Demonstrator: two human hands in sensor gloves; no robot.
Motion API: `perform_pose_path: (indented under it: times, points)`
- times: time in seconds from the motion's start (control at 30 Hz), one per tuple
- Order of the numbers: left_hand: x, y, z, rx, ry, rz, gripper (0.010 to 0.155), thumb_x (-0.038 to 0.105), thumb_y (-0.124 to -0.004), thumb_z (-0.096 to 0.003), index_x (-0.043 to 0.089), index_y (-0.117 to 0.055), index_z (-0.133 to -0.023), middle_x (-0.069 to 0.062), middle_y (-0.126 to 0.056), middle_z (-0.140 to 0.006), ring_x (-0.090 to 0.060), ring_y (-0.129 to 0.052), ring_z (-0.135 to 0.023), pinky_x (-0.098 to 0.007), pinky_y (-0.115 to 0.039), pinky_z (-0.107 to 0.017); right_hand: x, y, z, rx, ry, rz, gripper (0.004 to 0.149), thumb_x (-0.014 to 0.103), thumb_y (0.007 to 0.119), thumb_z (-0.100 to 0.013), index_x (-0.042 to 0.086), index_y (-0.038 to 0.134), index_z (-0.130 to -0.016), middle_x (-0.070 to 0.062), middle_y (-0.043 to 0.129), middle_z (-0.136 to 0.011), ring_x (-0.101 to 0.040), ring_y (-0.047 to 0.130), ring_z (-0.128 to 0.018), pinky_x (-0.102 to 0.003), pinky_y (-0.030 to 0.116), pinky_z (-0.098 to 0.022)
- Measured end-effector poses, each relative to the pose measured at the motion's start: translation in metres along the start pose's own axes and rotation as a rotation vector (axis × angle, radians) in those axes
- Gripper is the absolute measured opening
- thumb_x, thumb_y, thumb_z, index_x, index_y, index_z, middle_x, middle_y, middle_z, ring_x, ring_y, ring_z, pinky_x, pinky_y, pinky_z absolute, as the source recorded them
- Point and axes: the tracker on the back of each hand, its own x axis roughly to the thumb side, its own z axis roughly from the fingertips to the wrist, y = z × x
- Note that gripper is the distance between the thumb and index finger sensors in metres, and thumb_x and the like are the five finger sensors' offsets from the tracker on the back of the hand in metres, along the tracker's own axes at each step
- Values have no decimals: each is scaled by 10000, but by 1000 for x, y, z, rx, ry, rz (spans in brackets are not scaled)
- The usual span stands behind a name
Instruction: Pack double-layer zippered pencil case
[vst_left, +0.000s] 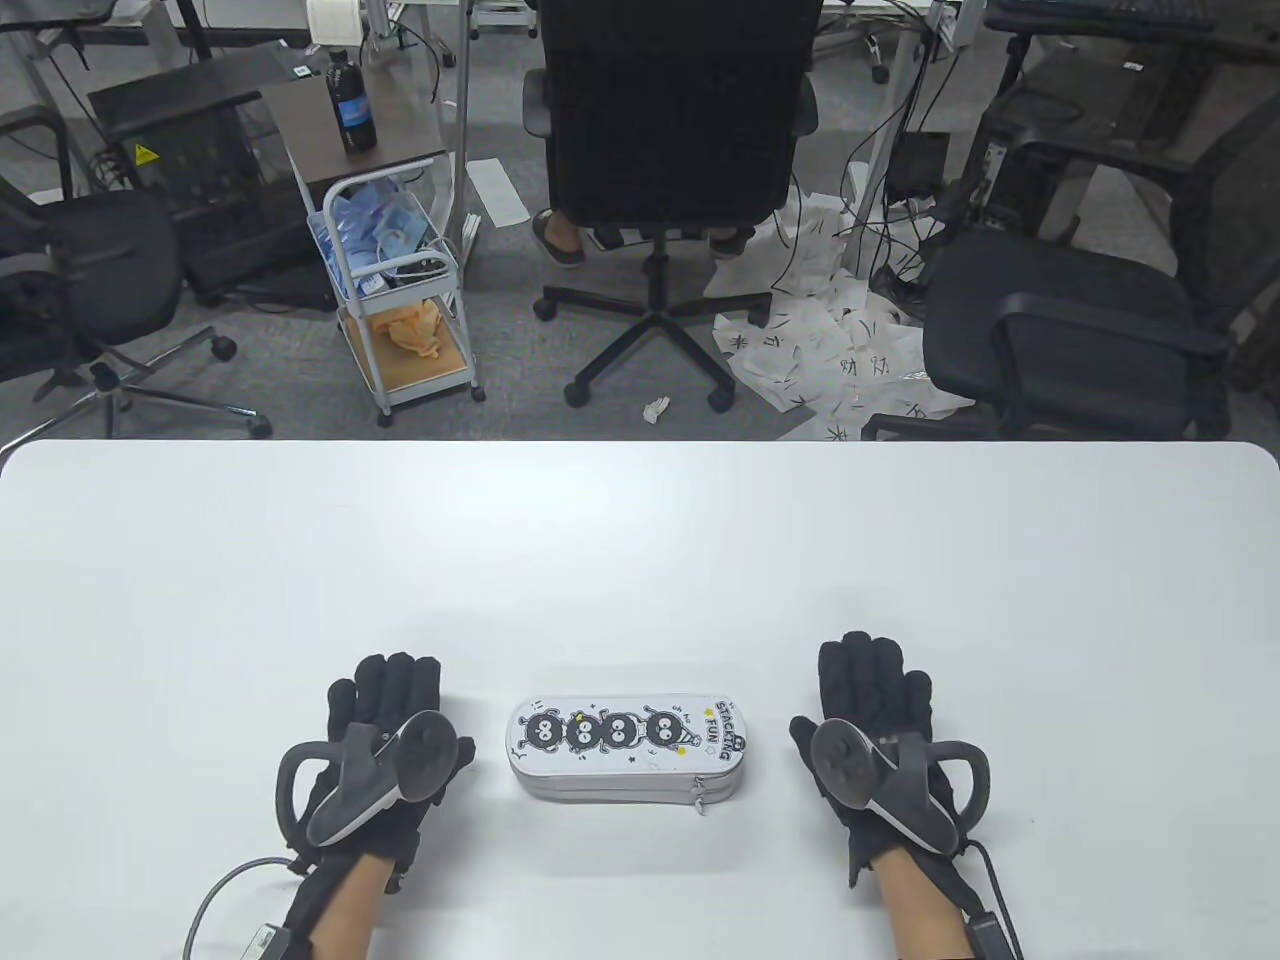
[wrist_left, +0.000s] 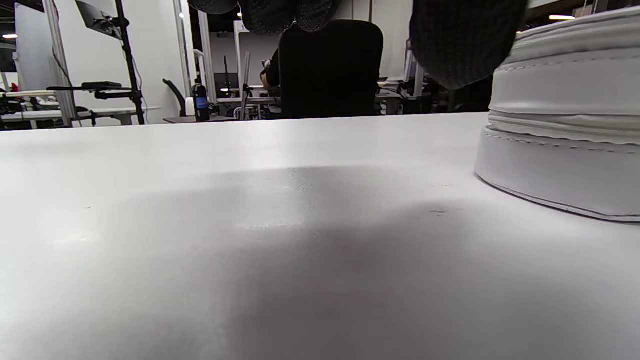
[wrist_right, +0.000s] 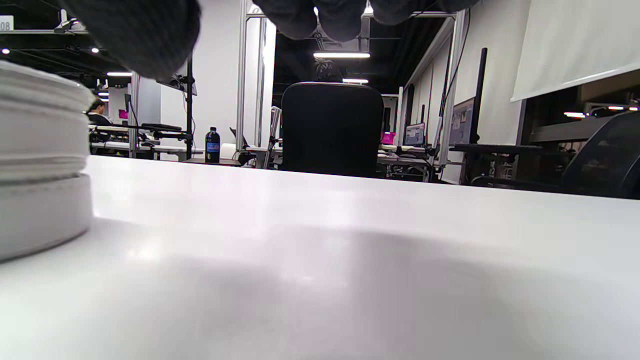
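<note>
I see the table (vst_left: 640, 540) filling the lower frame. The case (vst_left: 628, 748) lies zipped at bottom centre, between my hands so either can reach. Left hand (vst_left: 385, 745) and right hand (vst_left: 880, 740) rest flat beside it, fingers straight, holding nothing.

The left grip (vst_left: 385, 725) and right grip (vst_left: 875, 715) lie palm-down, fingers straight, well apart, holding nothing.

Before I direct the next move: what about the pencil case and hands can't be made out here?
- Pencil case contents: hidden, both zippers closed, table view.
- Case's far side: faces away from the camera.
- Left hand, right hand palms: face the table; wrist views show only fingertips cut by the top edge.
</note>
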Motion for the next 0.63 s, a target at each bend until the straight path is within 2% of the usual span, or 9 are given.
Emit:
perform_pose_path:
  times: [0.63]
  points:
    - [-2,-2,-2,-16,-18,11,914,580,-802,-516,84,-431,-1188,-216,-465,-1208,-502,-387,-1077,-615,-309,-734,3,7,2,57,-12,-8,749,557,646,-502,178,391,-1095,-126,359,-1178,-372,333,-1039,-560,368,-716]
